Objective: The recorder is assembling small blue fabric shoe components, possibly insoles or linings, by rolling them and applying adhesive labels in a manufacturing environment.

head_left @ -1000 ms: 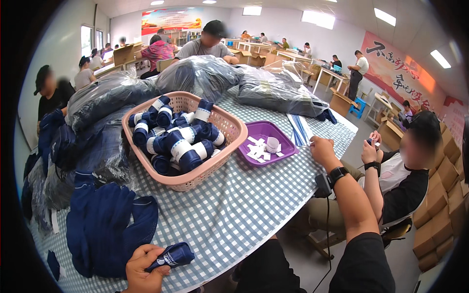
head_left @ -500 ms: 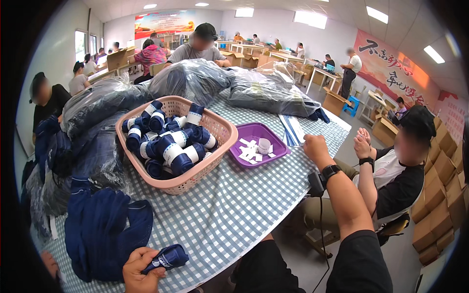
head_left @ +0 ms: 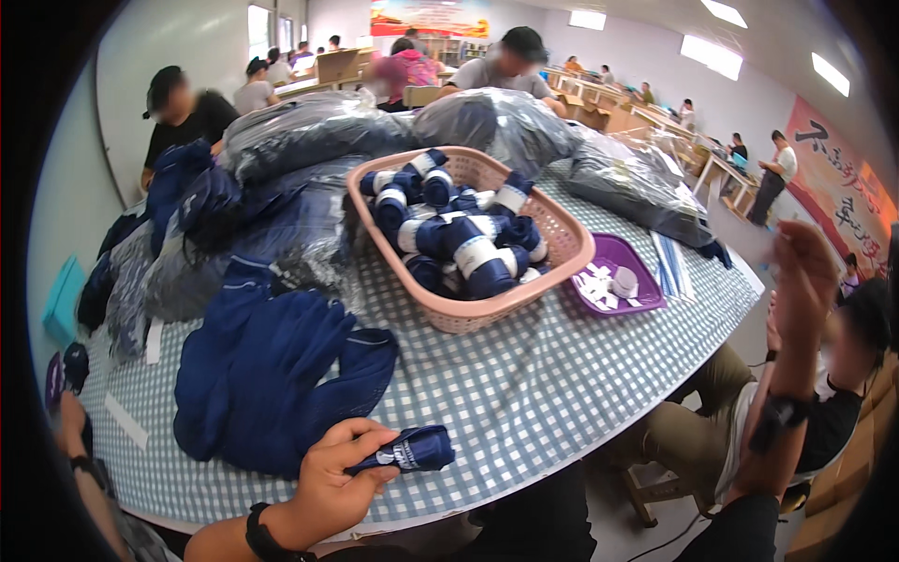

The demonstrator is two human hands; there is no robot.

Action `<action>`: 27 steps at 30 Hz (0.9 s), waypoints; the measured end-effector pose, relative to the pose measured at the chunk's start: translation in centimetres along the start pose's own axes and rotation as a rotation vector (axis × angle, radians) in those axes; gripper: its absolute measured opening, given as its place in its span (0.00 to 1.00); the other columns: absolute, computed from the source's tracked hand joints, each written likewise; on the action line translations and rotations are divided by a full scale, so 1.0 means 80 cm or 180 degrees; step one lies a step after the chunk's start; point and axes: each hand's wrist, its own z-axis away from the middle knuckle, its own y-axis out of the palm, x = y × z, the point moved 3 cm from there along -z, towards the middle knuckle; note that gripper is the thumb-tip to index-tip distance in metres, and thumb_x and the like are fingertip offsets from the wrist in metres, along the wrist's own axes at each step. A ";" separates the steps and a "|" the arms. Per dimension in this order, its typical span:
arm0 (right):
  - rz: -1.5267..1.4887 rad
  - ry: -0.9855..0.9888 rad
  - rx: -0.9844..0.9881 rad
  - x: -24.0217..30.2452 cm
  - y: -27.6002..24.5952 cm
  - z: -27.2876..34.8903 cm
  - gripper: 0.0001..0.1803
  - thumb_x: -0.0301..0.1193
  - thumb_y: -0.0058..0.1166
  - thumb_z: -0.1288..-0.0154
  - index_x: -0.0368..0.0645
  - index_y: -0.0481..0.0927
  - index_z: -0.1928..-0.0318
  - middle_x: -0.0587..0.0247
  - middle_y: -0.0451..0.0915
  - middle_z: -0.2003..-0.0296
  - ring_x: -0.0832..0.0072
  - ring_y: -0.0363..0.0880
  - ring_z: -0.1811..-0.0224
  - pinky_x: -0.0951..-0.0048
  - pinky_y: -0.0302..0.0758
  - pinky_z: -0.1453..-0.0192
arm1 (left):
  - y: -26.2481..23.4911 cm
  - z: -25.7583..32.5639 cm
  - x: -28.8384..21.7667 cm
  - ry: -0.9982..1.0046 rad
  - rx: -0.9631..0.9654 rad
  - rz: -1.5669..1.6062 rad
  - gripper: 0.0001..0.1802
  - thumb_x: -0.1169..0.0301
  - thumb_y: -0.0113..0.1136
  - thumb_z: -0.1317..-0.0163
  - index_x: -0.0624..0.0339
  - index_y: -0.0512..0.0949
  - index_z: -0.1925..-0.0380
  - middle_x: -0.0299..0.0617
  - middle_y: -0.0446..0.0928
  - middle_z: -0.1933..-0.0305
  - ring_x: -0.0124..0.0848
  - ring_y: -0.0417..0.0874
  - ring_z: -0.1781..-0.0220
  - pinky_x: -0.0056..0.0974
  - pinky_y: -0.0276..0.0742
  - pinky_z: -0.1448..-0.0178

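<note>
the left hand [head_left: 330,489] sits at the near edge of the worktop [head_left: 524,393], its grip clamped on a rolled navy sock bundle [head_left: 408,452] that sticks out to the right past the fingertips and lies low over the checked cloth. the right hand [head_left: 803,264] is lifted in the air off the worktop's right edge, blurred, so i cannot tell whether its grip is apart or together; it holds nothing that shows.

beyond the bundle, toward the far side, stands a pink basket [head_left: 562,245] heaped with more rolled navy bundles banded in white. just left of the bundle lies a loose pile of navy garments [head_left: 272,375]. right of the basket, almost touching it, sits a purple tray [head_left: 646,302] with white paper slips. behind the basket, clear plastic bags of dark clothing [head_left: 309,131] crowd the far side. between bundle and basket only bare checked cloth lies.
</note>
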 end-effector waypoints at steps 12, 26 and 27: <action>-0.2281 0.1038 0.3236 0.124 0.210 0.063 0.10 0.15 0.69 0.45 0.28 0.85 0.61 0.49 0.87 0.66 0.68 0.88 0.63 0.71 0.84 0.56 | -0.009 0.004 -0.006 0.0127 -0.0178 0.0232 0.20 0.85 0.64 0.38 0.63 0.81 0.45 0.41 0.74 0.43 0.24 0.80 0.52 0.28 0.78 0.52; -0.1272 -0.0229 0.3630 0.084 0.364 0.130 0.07 0.18 0.64 0.42 0.39 0.87 0.62 0.58 0.85 0.67 0.66 0.85 0.66 0.69 0.80 0.64 | -0.005 -0.008 0.006 0.0394 0.0201 0.0580 0.23 0.88 0.63 0.40 0.62 0.81 0.44 0.42 0.71 0.40 0.29 0.77 0.42 0.31 0.77 0.39; -0.1251 -0.0363 0.3580 0.089 0.366 0.133 0.08 0.19 0.64 0.42 0.40 0.88 0.62 0.58 0.85 0.68 0.63 0.84 0.67 0.69 0.80 0.64 | -0.006 -0.008 0.000 0.0504 0.0273 0.0331 0.24 0.91 0.60 0.41 0.62 0.81 0.45 0.43 0.71 0.41 0.30 0.77 0.40 0.31 0.79 0.38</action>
